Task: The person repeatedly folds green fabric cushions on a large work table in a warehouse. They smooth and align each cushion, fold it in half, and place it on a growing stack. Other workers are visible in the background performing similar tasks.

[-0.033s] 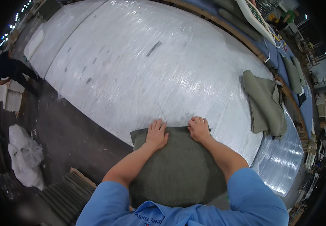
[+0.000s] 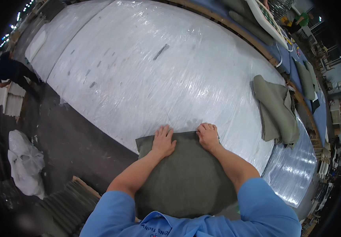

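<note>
A flat olive-green fabric piece (image 2: 186, 177) lies over the near edge of a big table wrapped in shiny clear film (image 2: 150, 67). My left hand (image 2: 163, 141) rests flat on the fabric's far edge with its fingers spread. My right hand (image 2: 208, 136) is at the fabric's far right corner, its fingers curled over the edge and pinching it. Both forearms come up from blue sleeves at the bottom of the picture. The hands are about a hand's width apart.
A crumpled pile of the same green fabric (image 2: 277, 110) lies on the table at the right. White bags (image 2: 24, 166) sit on the dark floor at the left, with a ribbed dark stack (image 2: 66, 203) nearer me. Another person (image 2: 12, 71) bends at the far left.
</note>
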`<move>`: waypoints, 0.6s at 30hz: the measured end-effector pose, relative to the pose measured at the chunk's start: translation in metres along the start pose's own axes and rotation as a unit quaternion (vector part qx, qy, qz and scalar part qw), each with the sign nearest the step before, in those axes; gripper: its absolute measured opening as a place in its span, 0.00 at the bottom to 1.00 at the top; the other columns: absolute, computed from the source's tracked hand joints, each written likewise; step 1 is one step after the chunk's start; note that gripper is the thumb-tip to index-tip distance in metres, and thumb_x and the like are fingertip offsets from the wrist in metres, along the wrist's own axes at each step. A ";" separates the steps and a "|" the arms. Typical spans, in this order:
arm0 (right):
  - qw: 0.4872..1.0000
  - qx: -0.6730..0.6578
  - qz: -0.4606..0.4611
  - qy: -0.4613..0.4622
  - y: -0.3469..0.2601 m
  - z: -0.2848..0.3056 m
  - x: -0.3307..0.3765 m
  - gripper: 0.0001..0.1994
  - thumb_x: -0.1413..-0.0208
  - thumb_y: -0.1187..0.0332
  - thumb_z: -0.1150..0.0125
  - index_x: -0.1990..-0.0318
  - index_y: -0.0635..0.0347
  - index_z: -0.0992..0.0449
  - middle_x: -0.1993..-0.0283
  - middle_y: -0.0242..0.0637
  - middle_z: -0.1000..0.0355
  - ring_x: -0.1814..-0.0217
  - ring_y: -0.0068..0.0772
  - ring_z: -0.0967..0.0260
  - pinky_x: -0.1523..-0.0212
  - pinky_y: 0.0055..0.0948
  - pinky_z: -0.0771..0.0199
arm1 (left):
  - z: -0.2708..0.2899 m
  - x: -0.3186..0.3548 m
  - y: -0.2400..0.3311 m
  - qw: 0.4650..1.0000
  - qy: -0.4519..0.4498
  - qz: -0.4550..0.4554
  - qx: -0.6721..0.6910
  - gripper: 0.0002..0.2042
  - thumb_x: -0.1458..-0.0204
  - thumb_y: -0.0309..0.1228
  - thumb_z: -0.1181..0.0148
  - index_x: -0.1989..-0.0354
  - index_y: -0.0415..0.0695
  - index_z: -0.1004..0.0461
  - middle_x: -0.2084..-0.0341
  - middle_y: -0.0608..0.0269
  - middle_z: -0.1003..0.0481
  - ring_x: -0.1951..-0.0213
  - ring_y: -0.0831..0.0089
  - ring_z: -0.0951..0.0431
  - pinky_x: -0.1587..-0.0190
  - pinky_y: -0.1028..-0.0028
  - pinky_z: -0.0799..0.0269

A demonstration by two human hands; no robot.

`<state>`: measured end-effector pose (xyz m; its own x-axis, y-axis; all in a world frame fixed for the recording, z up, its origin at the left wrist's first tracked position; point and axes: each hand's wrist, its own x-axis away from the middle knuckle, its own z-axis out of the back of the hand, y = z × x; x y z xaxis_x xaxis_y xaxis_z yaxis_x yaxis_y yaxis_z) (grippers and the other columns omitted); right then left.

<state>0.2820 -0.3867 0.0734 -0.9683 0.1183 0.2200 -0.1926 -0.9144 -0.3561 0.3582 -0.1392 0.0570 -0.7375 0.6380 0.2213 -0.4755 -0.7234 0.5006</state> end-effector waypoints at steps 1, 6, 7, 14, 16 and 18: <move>0.999 -0.033 -0.026 0.027 0.004 0.001 -0.004 0.07 0.35 0.62 0.43 0.57 0.53 0.25 0.50 0.50 0.24 0.45 0.54 0.27 0.41 0.58 0.32 | 0.000 -0.006 0.002 1.000 0.012 -0.019 -0.007 0.26 0.40 0.40 0.40 0.35 0.42 0.32 0.28 0.45 0.43 0.25 0.43 0.47 0.25 0.45 0.52; 0.983 -0.132 -0.105 0.069 0.007 -0.006 0.001 0.12 0.31 0.57 0.48 0.51 0.55 0.32 0.60 0.54 0.20 0.55 0.65 0.23 0.53 0.56 0.25 | -0.002 -0.007 0.006 0.987 0.131 -0.097 -0.009 0.07 0.41 0.33 0.40 0.57 0.48 0.25 0.52 0.55 0.25 0.43 0.52 0.28 0.40 0.48 0.37; 0.979 -0.148 -0.135 -0.018 -0.003 -0.002 -0.004 0.18 0.32 0.51 0.47 0.48 0.56 0.31 0.55 0.54 0.20 0.51 0.63 0.23 0.50 0.55 0.25 | -0.001 -0.003 0.003 0.990 0.125 -0.060 -0.008 0.05 0.41 0.33 0.40 0.59 0.49 0.25 0.59 0.58 0.23 0.50 0.54 0.24 0.46 0.51 0.34; 0.993 -0.033 -0.064 -0.095 -0.022 0.013 -0.016 0.23 0.34 0.44 0.46 0.55 0.55 0.19 0.52 0.48 0.20 0.46 0.56 0.24 0.46 0.53 0.27 | -0.001 0.001 0.006 0.985 0.169 -0.026 0.010 0.04 0.40 0.32 0.42 0.61 0.47 0.26 0.66 0.56 0.22 0.60 0.52 0.22 0.53 0.52 0.35; 0.995 -0.025 -0.074 -0.063 -0.030 0.001 -0.018 0.21 0.33 0.46 0.48 0.55 0.54 0.20 0.53 0.46 0.20 0.45 0.54 0.24 0.47 0.56 0.29 | 0.002 -0.001 0.006 0.991 0.133 0.002 -0.013 0.07 0.38 0.36 0.42 0.59 0.48 0.26 0.64 0.57 0.20 0.57 0.54 0.20 0.50 0.52 0.33; 0.995 -0.027 -0.083 -0.051 -0.031 -0.003 -0.015 0.19 0.31 0.49 0.50 0.54 0.53 0.21 0.54 0.44 0.19 0.46 0.51 0.23 0.45 0.57 0.32 | 0.003 0.000 0.013 0.996 0.088 0.023 0.009 0.11 0.37 0.41 0.43 0.58 0.46 0.24 0.62 0.54 0.19 0.56 0.51 0.19 0.50 0.52 0.31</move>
<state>0.3023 -0.3592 0.0788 -0.9016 0.2240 0.3701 -0.3600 -0.8629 -0.3548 0.3535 -0.1470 0.0662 -0.8318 0.5469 0.0954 -0.4313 -0.7449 0.5091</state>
